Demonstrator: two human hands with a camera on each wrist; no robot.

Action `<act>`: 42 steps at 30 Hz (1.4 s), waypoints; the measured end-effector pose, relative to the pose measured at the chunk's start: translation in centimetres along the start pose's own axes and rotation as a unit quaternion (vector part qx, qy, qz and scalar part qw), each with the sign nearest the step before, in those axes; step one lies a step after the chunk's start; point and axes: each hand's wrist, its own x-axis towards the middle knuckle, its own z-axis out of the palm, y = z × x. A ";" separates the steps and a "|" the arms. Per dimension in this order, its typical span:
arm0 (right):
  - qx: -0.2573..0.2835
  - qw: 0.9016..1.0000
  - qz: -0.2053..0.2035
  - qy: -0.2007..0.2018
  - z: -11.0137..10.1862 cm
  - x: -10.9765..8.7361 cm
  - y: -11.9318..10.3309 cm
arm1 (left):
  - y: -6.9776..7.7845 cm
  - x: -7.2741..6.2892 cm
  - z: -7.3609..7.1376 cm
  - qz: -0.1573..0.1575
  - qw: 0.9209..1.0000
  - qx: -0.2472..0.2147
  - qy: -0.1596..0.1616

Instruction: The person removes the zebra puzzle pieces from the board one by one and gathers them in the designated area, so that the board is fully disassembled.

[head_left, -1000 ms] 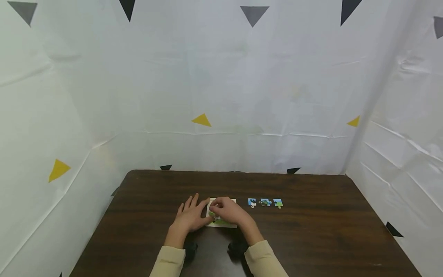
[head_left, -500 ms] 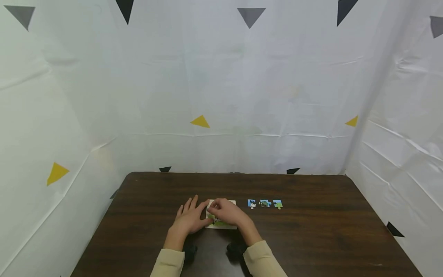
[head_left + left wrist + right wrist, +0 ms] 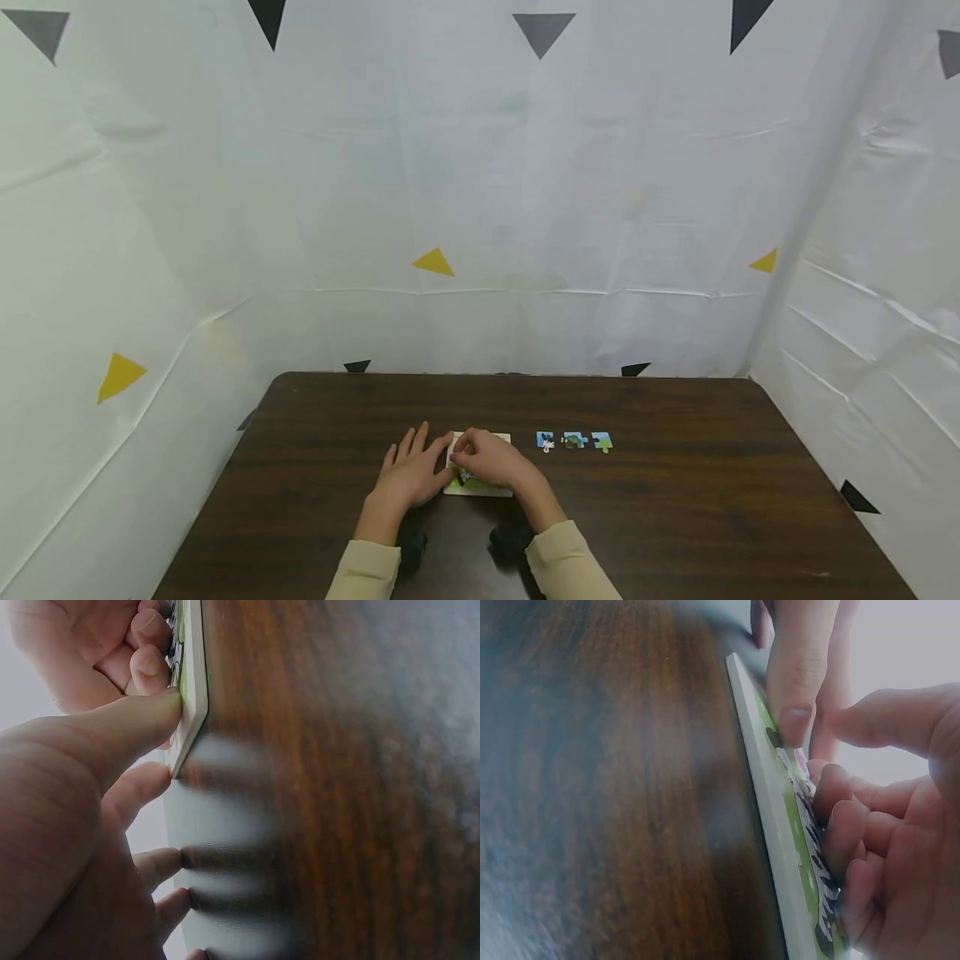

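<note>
A small jigsaw board (image 3: 480, 491) with a pale border and a green, black-and-white picture lies on the table. My left hand (image 3: 409, 477) is at its left side, fingers spread and straight. Its thumb (image 3: 142, 716) presses the board's near edge, while the index finger touches the far corner. Over the picture, my right hand (image 3: 495, 458) has curled fingers, with thumb and index finger close together at the upper left part. In the right wrist view the right fingers (image 3: 847, 825) touch the picture surface. Whether a piece sits between the fingertips is hidden.
Three loose puzzle pieces, a left one (image 3: 545, 441), a middle one (image 3: 574, 440) and a right one (image 3: 602, 442), lie in a row right of the board. Dark wooden table (image 3: 675, 500); white sheet walls (image 3: 480, 167) with coloured triangles surround it.
The left thumb has slid slightly left on the board, baring more of the picture. The right hand stays nearly in place over the board. The loose pieces have not moved.
</note>
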 end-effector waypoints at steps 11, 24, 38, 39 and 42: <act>-0.017 1.000 -0.001 0.009 -0.1 -0.1 -0.2 | 0.1 0.0 0.0 0.001 1.000 -0.001 0.005; -0.034 0.999 0.024 0.017 0.2 0.4 -0.3 | 0.3 -0.1 -0.1 -0.003 1.000 -0.010 0.009; -0.088 0.994 0.041 0.057 0.8 0.7 -0.4 | -0.2 0.2 0.2 0.000 1.000 -0.015 0.005; -0.091 0.993 0.043 0.061 0.8 0.7 -0.5 | -0.2 0.2 0.2 0.000 1.000 -0.015 0.006; -0.102 0.991 0.051 0.074 0.9 0.8 -0.6 | -0.2 0.2 0.1 -0.002 1.000 -0.015 0.003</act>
